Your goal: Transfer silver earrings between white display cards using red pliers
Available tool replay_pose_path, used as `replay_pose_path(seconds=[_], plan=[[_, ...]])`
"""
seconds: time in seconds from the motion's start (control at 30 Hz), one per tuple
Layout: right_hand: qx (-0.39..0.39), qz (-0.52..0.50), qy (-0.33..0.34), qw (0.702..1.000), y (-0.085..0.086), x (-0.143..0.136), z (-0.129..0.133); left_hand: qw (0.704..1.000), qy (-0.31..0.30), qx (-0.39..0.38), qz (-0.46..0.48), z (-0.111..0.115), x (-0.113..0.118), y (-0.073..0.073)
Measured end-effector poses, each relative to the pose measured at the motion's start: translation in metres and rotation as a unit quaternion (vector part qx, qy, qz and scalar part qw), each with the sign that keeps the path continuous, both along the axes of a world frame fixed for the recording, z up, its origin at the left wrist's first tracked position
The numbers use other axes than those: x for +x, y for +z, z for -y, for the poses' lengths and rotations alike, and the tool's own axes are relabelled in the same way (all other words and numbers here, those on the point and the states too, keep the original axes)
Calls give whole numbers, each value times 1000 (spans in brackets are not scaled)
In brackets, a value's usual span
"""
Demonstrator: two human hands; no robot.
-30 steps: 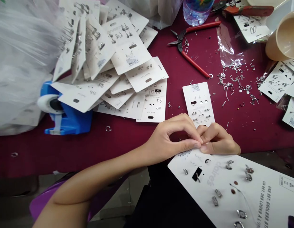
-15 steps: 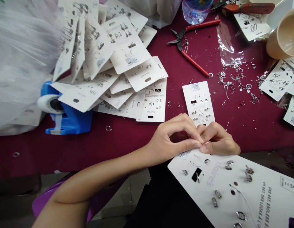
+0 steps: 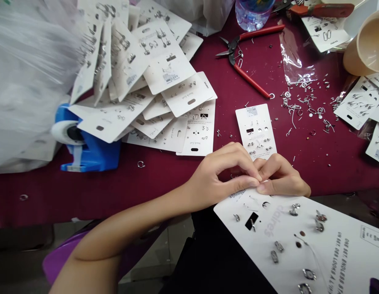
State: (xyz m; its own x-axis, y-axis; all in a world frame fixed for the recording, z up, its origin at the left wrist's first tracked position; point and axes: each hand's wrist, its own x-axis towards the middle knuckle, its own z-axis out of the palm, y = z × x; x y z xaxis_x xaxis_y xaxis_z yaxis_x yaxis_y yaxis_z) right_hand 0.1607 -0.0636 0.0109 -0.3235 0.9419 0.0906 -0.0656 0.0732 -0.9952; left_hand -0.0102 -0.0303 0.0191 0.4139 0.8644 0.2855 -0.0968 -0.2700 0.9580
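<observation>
A large white earring card (image 3: 324, 245) with several silver earrings and a thin loose strand on its face slants across the lower right. At its upper edge my left hand (image 3: 223, 175) is closed, thumb and index fingertip pinched together. My right hand (image 3: 281, 177) meets it there, also closed, with its thumb at the card's edge. Whatever small piece lies between the touching fingertips is hidden. Just beyond the hands a smaller earring card (image 3: 257, 141) lies flat on the dark red tablecloth (image 3: 164, 183).
An overlapping pile of earring cards (image 3: 167, 53) fills the upper left, near a blue tape dispenser (image 3: 100, 151) and a plastic bag (image 3: 26, 81). Red-handled cutters (image 3: 253, 83) lie open at the back. Scattered metal bits (image 3: 306, 102), a beige cup (image 3: 365, 47) and a bottle (image 3: 253, 16) stand to the right.
The large card has shifted very slightly to the left, and my hands sit a touch higher. Both hands keep the same fingertip pinch at the card's edge.
</observation>
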Motion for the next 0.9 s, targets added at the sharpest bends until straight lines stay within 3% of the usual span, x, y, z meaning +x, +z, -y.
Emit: replay_pose_path(seconds=[0.13, 0.33, 0.63, 0.9], plan=[[81, -91, -14, 992, 1, 0, -2, 995, -54, 57, -56, -9, -9, 9], [82, -132, 7, 988, -1, 0, 0, 981, -114, 105, -113, -12, -16, 14], [97, -116, 33, 988, 1, 2, -3, 969, -72, 190, -143, -9, -15, 18], [96, -100, -2, 990, 4, -1, -2, 979, -69, 151, -119, -9, -15, 14]])
